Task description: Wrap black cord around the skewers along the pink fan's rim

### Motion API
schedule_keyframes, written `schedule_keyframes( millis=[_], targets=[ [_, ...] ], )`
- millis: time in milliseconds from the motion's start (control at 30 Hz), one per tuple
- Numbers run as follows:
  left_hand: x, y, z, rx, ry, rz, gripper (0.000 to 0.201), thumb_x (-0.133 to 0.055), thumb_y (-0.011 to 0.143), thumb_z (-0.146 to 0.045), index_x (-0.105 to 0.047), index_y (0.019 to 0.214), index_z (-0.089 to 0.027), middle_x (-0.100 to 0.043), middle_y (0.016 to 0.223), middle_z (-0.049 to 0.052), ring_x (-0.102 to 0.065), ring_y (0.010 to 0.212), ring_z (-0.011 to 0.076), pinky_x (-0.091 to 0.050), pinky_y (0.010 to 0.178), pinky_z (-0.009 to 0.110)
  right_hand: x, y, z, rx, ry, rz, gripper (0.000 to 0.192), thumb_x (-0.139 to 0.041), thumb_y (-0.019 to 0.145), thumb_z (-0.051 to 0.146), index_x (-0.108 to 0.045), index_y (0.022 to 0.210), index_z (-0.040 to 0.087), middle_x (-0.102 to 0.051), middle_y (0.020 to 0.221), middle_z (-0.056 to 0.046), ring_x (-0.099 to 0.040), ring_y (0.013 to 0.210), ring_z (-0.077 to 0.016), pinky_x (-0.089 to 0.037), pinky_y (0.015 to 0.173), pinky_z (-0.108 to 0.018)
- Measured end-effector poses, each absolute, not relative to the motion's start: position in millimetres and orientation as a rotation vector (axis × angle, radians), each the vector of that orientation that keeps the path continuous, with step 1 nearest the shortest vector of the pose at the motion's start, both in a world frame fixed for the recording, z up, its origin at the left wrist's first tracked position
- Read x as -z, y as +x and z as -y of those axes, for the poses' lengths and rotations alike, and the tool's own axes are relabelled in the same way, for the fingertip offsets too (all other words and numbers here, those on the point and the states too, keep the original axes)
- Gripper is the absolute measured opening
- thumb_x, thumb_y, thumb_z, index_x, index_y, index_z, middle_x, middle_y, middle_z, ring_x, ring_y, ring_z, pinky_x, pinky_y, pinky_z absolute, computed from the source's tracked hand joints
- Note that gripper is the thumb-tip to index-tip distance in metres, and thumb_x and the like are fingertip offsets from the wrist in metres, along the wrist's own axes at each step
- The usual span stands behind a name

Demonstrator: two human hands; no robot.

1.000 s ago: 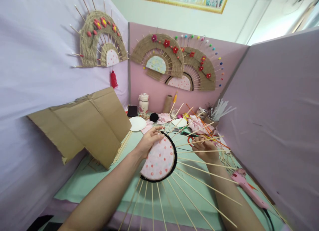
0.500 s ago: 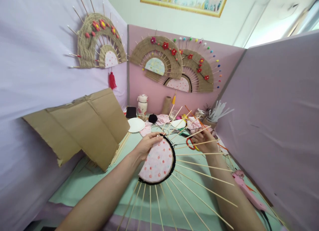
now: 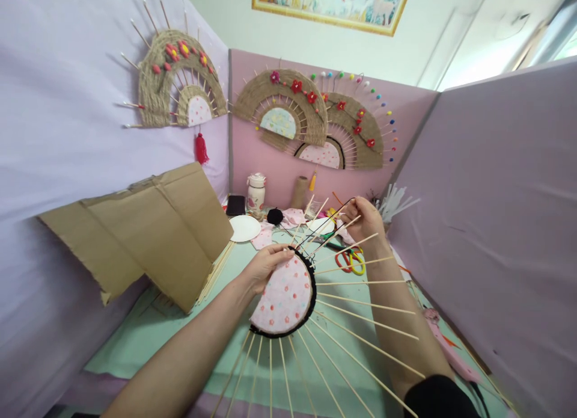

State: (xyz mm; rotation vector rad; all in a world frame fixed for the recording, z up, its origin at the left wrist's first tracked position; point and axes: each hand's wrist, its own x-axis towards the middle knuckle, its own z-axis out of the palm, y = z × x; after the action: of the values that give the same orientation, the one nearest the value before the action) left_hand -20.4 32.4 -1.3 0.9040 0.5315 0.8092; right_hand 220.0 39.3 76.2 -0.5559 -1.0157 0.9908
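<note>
Cloth-faced half-disc point(image 3: 283, 298), held over the tabletop point(image 3: 130, 352), looks light and stiff, its thin sticks point(image 3: 360, 282) probably snappable; best gripped by the disc. Left hand point(image 3: 267, 267) clamps its upper corner; right hand point(image 3: 364, 223), apart, pinches black yarn point(image 3: 332, 216).

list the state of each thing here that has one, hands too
half-disc, held, black along its curve
sticks, fanned out
black yarn, drawn nearly straight
left hand, gripping the half-disc's upper corner
right hand, raised, pinching the black yarn
scissors, lying down, blades unclear
bottle, upright, lid on
yarn ball, wound
cardboard tube, upright
cardboard sheet, creased, tilted
glue gun, lying down
tassel, hanging
</note>
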Motion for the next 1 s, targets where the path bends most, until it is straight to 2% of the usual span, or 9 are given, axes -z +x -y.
schedule_keyframes(
  millis=[67, 133, 200, 267, 367, 500, 700, 800, 1000],
  targets=[
    [0.4, -20.1, -31.7, -0.81, 0.902, -0.534, 0.032, -0.074, 0.061, -0.02, -0.066, 0.092, -0.014, -0.066, 0.069, 0.002, -0.061, 0.056, 0.0093, -0.048, 0.055, 0.019, -72.8, 219.8, -35.0, -0.974, -0.509, 0.982, 0.022, -0.064, 0.072, 0.023, -0.046, 0.061, 0.018, -0.035, 0.049, 0.007, -0.031, 0.041, -0.0045, -0.029, 0.037, -0.016],
    [-1.2, -20.0, -30.8, -0.815, 0.897, -0.545, 0.032, -0.074, 0.061, -0.021, -0.066, 0.091, -0.014, -0.066, 0.069, 0.002, -0.061, 0.056, 0.0095, -0.048, 0.055, 0.02, -66.7, 220.3, -29.1, -1.025, -0.488, 0.901, 0.016, -0.062, 0.072, 0.02, -0.048, 0.064, 0.018, -0.043, 0.054, 0.005, -0.039, 0.045, -0.0049, -0.034, 0.04, -0.017],
    [-2.9, -20.4, -30.1, -0.82, 0.899, -0.561, 0.032, -0.075, 0.06, -0.021, -0.066, 0.091, -0.014, -0.066, 0.069, 0.002, -0.06, 0.056, 0.0093, -0.048, 0.055, 0.02, -58.6, 220.8, -22.0, -1.12, -0.466, 0.796, 0.011, -0.059, 0.071, 0.019, -0.05, 0.067, 0.019, -0.051, 0.062, 0.003, -0.051, 0.058, -0.0075, -0.043, 0.05, -0.019],
    [-4.1, -21.2, -29.9, -0.823, 0.919, -0.582, 0.033, -0.075, 0.06, -0.022, -0.066, 0.09, -0.014, -0.066, 0.069, 0.002, -0.059, 0.055, 0.0088, -0.046, 0.053, 0.019, -49.2, 221.0, -14.1, -1.217, -0.436, 0.707, 0.006, -0.057, 0.072, 0.019, -0.051, 0.07, 0.02, -0.054, 0.066, 0.003, -0.057, 0.07, -0.0108, -0.049, 0.065, -0.025],
    [-4.4, -23.2, -30.9, -0.8, 0.984, -0.6, 0.032, -0.075, 0.059, -0.024, -0.065, 0.089, -0.015, -0.064, 0.067, 0.0, -0.058, 0.055, 0.0078, -0.044, 0.051, 0.018, -33.8, 222.1, -1.9, -1.365, -0.399, 0.667, 0.011, -0.057, 0.074, 0.019, -0.048, 0.068, 0.021, -0.048, 0.056, 0.006, -0.054, 0.06, -0.0092, -0.049, 0.078, -0.032],
    [-4.9, -26.2, -33.3, -0.781, 1.028, -0.58, 0.032, -0.075, 0.059, -0.024, -0.065, 0.088, -0.016, -0.063, 0.07, -0.001, -0.058, 0.06, 0.0073, -0.043, 0.057, 0.018, -14.1, 223.7, 10.7, -1.553, -0.512, 0.734, 0.019, -0.06, 0.074, 0.021, -0.043, 0.065, 0.02, -0.037, 0.048, 0.009, -0.04, 0.042, -0.0055, -0.048, 0.063, -0.024],
    [-10.9, -31.1, -34.7, -0.759, 1.06, -0.531, 0.03, -0.075, 0.058, -0.02, -0.064, 0.085, -0.016, -0.065, 0.074, -0.001, -0.059, 0.064, 0.0083, -0.044, 0.064, 0.019, 3.5, 213.1, 19.7, -1.725, -0.731, 0.866, 0.016, -0.057, 0.077, 0.021, -0.043, 0.068, 0.019, -0.039, 0.048, 0.008, -0.035, 0.039, -0.0053, -0.043, 0.053, -0.023],
    [-12.9, -32.9, -34.7, -0.737, 1.062, -0.498, 0.03, -0.075, 0.058, -0.02, -0.064, 0.085, -0.016, -0.066, 0.076, 0.0, -0.06, 0.064, 0.0096, -0.045, 0.063, 0.02, 6.8, 204.8, 21.9, -1.785, -0.707, 0.913, 0.015, -0.057, 0.076, 0.021, -0.044, 0.07, 0.019, -0.041, 0.049, 0.007, -0.036, 0.04, -0.0059, -0.035, 0.045, -0.02],
    [-11.1, -35.7, -34.2, -0.671, 1.047, -0.427, 0.041, -0.073, 0.06, -0.02, -0.063, 0.1, -0.015, -0.066, 0.075, 0.001, -0.06, 0.061, 0.0094, -0.044, 0.059, 0.019, 8.2, 197.5, 23.4, -1.78, -0.641, 0.955, 0.017, -0.057, 0.077, 0.027, -0.044, 0.07, 0.018, -0.039, 0.048, 0.007, -0.035, 0.039, -0.0061, -0.032, 0.044, -0.019]
  ],
)
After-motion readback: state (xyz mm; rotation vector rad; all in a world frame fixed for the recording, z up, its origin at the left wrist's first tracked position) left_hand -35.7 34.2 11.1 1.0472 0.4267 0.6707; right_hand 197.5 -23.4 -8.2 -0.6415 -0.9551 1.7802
